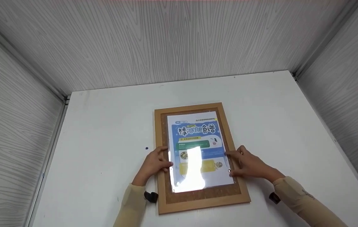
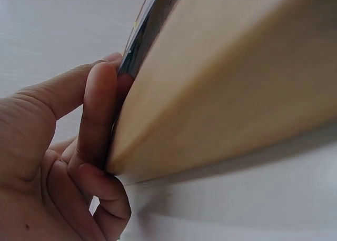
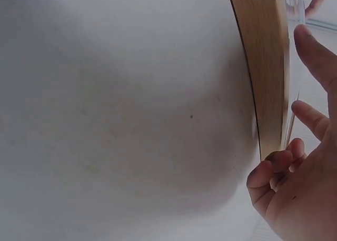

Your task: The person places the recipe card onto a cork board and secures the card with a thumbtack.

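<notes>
The left hand point(image 1: 153, 162) and right hand point(image 1: 251, 164) touch the edges of the printed sheet point(image 1: 199, 152), forefingers and thumbs apart, ungripped. Sheet lies between the fingers, already within the corkboard point(image 1: 204, 191); fastening cannot be confirmed through glare.

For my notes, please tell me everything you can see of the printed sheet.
The printed sheet is a tall rectangle, white with a blue panel, green and yellow bands, Chinese characters and pictures. It looks glossy, perhaps behind clear plastic; glare hides some lower print. It lies face up on the brown board, inside the wooden frame. The left hand touches its left edge, the right hand its right.
</notes>
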The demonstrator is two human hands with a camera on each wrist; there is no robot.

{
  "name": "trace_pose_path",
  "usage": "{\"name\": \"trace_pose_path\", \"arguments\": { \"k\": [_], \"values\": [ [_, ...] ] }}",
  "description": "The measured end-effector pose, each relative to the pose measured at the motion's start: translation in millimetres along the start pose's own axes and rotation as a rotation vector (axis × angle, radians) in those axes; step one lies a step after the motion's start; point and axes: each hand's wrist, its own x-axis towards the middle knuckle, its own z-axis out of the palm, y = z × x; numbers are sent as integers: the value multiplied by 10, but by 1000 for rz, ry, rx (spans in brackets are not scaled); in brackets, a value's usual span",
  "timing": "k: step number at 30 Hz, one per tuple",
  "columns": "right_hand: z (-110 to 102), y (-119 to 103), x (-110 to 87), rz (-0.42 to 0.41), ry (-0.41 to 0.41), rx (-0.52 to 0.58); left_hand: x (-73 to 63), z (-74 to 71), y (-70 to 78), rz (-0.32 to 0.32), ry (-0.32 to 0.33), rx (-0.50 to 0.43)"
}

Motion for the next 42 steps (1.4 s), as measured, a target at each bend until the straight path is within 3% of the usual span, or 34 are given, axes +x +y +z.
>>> {"name": "trace_pose_path", "arguments": {
  "k": [6, 14, 23, 28, 32, 37, 42],
  "values": [
    [30, -2, -1, 26, -11, 18, 0, 8, 6, 8, 0, -2],
    [53, 9, -2, 94, -35, 27, -15, 25, 30, 6, 29, 82],
    [63, 37, -2, 107, -70, 16, -50, 19, 70, 1, 53, 128],
    [80, 53, -2, 100, -52, 32, -77, -90, 79, 12, 186, 188],
    [100, 64, -3, 86, -39, 45, -117, -226, 63, 66, 286, 240],
    [104, 63, -9, 85, -32, 46, -172, -354, 14, 109, 302, 278],
    [104, 57, -9, 86, -35, 40, -220, -435, -79, 101, 296, 295]
  ]
}}
